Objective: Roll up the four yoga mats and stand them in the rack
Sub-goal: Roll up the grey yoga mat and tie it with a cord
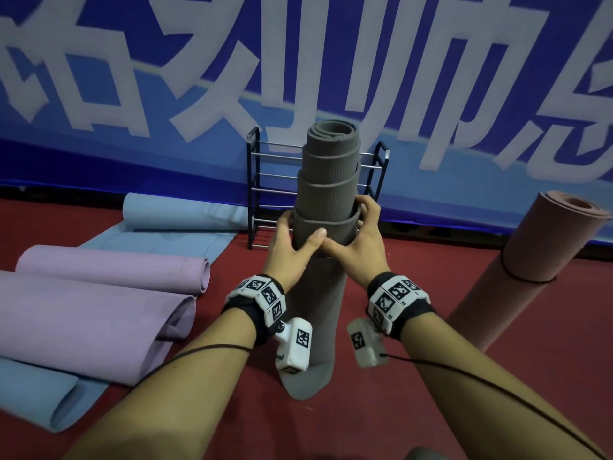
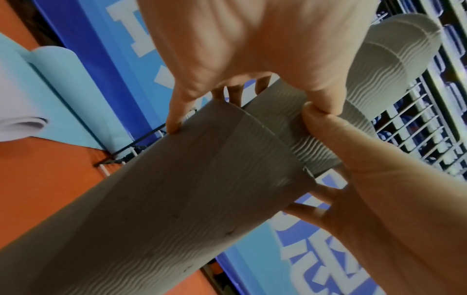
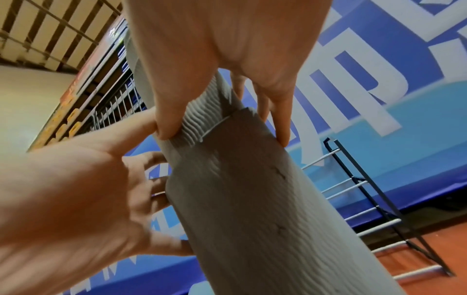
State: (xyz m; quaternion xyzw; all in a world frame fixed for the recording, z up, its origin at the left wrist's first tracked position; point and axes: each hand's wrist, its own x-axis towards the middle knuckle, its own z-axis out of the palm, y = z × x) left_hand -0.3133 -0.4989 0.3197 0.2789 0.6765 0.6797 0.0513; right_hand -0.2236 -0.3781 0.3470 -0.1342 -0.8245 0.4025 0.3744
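We've got the grey mat standing upright on the floor just in front of the rack, left hand and right hand both wrapped round its middle, thumbs touching.

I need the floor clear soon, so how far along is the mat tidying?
Nothing stands in the black wire rack yet. The pink rolled mat, banded, looks done but stands outside it. In hand: both the left hand and right hand grip the upright grey telescoped mat. The purple mat and blue mat still lie loosely rolled.
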